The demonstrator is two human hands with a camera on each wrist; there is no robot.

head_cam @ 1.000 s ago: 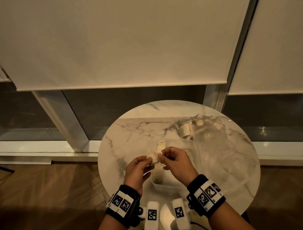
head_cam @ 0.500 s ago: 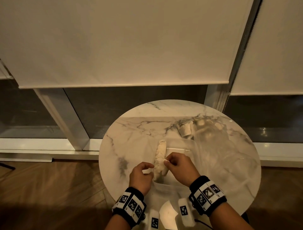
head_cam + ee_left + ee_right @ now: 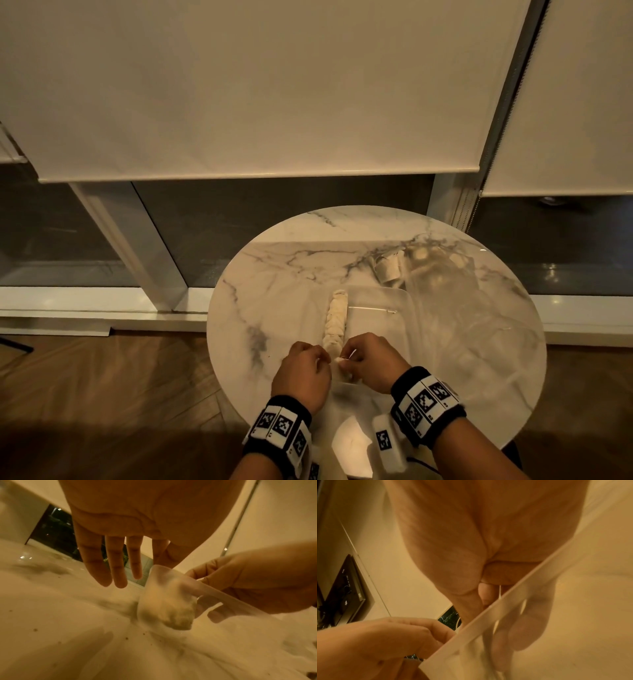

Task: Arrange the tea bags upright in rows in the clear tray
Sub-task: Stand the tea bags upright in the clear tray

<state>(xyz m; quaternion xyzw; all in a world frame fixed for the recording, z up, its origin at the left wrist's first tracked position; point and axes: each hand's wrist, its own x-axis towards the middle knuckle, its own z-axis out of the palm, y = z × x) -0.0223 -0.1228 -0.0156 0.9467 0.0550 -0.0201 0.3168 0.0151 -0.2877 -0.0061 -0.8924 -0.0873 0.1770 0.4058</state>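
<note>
row of tea bags (image 3: 336,320) along clear tray's (image 3: 394,301) left wall, right hand (image 3: 371,363) pinching nearest bag's tag inside near corner, left hand (image 3: 303,373) just outside, fingers relaxed and straight

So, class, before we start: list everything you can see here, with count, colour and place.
Table: one, white marble, round, by the window.
Clear tray: one, see-through, near middle of the table.
Tea bags in row: count unclear, pale, along the tray's left wall.
Loose tea bags: a few, pale, beyond the tray.
Plastic bag: one, clear, right of the tray.
Blinds: two, cream, behind.
Floor: brown wood.
Left hand: at the tray's near left corner.
Right hand: grip pinching a tea bag inside the tray.
</note>
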